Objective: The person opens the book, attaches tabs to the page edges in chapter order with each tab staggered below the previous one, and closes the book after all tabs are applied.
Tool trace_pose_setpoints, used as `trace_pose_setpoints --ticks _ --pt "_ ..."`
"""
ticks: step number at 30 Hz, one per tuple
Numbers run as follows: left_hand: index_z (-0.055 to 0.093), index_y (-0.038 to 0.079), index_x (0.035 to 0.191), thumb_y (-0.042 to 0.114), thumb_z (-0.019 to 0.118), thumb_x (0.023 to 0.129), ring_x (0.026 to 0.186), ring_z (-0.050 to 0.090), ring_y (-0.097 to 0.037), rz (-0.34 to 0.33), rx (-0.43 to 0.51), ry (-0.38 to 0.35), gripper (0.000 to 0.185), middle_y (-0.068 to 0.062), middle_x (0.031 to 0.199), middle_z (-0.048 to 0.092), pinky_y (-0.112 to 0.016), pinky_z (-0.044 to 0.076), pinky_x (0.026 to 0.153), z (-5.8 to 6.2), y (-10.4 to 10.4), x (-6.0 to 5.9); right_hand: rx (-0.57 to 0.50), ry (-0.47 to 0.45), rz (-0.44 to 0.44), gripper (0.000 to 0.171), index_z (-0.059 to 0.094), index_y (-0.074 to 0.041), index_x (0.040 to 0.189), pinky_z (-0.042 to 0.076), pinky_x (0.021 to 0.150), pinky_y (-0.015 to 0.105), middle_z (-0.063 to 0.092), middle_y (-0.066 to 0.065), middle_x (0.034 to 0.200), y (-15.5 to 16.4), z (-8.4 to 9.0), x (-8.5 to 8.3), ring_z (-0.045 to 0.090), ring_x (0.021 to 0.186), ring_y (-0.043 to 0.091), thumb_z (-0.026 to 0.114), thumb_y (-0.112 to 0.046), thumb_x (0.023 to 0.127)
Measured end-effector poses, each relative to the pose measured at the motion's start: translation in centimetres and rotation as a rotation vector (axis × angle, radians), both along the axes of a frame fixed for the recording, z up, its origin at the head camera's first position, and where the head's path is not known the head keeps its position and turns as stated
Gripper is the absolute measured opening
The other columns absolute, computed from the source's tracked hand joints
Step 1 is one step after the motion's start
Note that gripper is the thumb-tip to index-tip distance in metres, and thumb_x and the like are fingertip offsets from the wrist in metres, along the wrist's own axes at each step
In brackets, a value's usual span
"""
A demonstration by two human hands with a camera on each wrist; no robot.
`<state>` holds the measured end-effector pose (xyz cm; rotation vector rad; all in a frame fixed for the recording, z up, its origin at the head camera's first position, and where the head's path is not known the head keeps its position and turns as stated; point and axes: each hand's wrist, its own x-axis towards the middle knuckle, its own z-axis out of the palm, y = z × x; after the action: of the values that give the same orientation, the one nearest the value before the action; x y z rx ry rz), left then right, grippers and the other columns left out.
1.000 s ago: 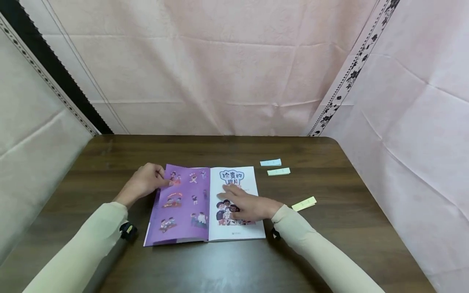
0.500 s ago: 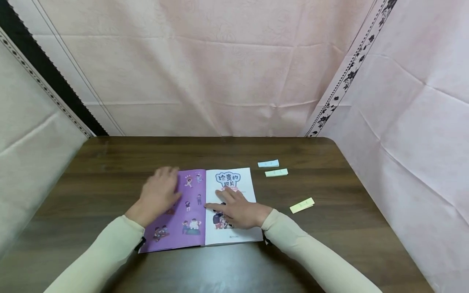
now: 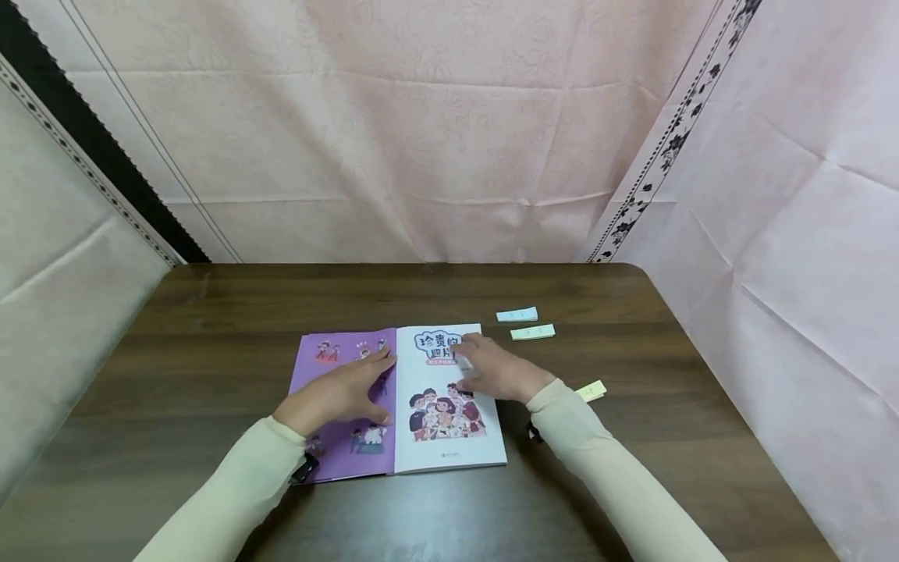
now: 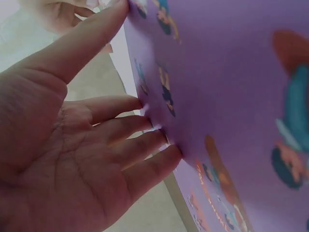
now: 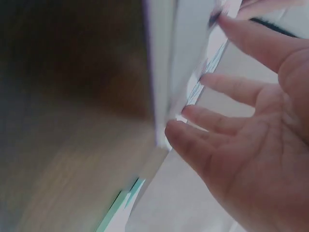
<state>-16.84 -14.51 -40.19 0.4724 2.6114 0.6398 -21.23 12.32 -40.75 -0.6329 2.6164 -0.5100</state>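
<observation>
An open book lies on the table, with a purple page (image 3: 344,462) of small cartoon figures on its left and a white title page (image 3: 421,382) on its right. My left hand (image 3: 344,396) rests its fingertips on the purple page near the fold, fingers nearly straight. In the left wrist view the palm of that left hand (image 4: 87,154) faces the page. My right hand (image 3: 500,370) touches the upper right of the white page with spread fingers. The right wrist view shows the right hand's fingertips (image 5: 176,129) at the book's page edge (image 5: 164,72). Neither hand grips anything.
Right of the book lie a blue paper strip (image 3: 516,314) and a pale green strip (image 3: 532,332). A yellow strip (image 3: 591,390) is partly hidden by the right sleeve. A pinkish cloth (image 3: 421,156) hangs behind the brown wooden table (image 3: 232,312).
My left hand has let go of the purple page's outer edge and slid right toward the fold. That page now lies flatter. My right hand has moved right and up across the white page.
</observation>
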Motion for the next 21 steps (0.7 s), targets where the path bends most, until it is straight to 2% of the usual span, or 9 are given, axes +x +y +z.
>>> trace_pose_setpoints --ticks 4,9,14,21 --pt "0.036 0.003 0.163 0.024 0.092 0.083 0.159 0.019 -0.044 0.013 0.019 -0.031 0.101 -0.022 0.173 0.020 -0.058 0.022 0.127 0.0 0.2 -0.3 -0.002 0.026 -0.083 0.091 0.038 -0.004 0.163 0.031 0.125 0.054 0.025 0.021 0.171 0.6 -0.3 -1.5 0.024 0.159 0.039 0.085 -0.033 0.091" --pt "0.041 0.011 0.163 0.022 0.093 0.081 0.158 0.019 -0.047 0.007 0.006 -0.033 0.097 -0.023 0.173 0.018 -0.061 0.022 0.126 0.3 0.5 -0.5 0.035 0.077 -0.088 0.103 0.032 -0.002 0.164 0.033 0.124 0.054 0.030 0.023 0.168 0.9 -0.1 -3.3 0.027 0.157 0.042 0.089 -0.039 0.086" --pt "0.045 0.019 0.162 0.020 0.091 0.083 0.157 0.020 -0.049 -0.003 -0.025 -0.047 0.091 -0.027 0.172 0.018 -0.062 0.025 0.124 0.4 0.6 -0.7 0.112 0.127 -0.043 0.102 0.040 -0.006 0.162 0.034 0.123 0.055 0.038 0.020 0.163 0.7 0.1 -4.3 0.035 0.152 0.041 0.091 -0.045 0.083" --pt "0.046 0.021 0.161 0.018 0.090 0.084 0.156 0.021 -0.052 -0.015 -0.033 -0.066 0.089 -0.031 0.170 0.016 -0.064 0.026 0.124 0.7 0.8 -0.5 0.183 0.232 0.013 0.093 0.051 -0.007 0.155 0.032 0.123 0.059 0.047 0.015 0.158 0.3 0.3 -3.9 0.042 0.147 0.038 0.090 -0.049 0.082"
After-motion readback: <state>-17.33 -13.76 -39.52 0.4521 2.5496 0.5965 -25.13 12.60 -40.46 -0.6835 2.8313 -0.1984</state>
